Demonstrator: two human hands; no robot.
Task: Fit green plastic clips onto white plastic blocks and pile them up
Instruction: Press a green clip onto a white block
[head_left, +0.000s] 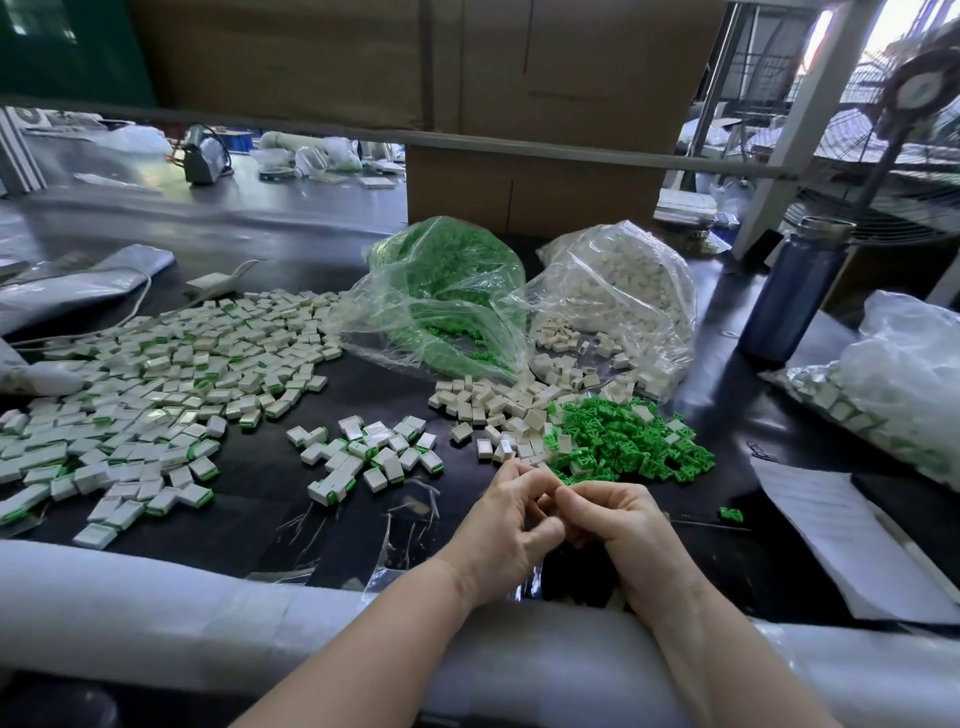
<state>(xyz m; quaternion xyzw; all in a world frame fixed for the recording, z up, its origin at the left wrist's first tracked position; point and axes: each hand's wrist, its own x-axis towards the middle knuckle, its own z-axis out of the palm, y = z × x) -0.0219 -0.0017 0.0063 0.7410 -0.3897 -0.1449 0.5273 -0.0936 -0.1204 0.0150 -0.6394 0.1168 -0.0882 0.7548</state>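
Head view: low in the frame, we curl our left hand (511, 525) and right hand (618, 519) together, fingers hiding whatever they pinch; we cannot tell what.

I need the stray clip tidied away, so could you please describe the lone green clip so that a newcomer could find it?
Start at the loose heap of green clips ahead of the right hand. Look nearer, towards the white paper sheet. The lone green clip lies by itself on the dark table, apart from every pile.
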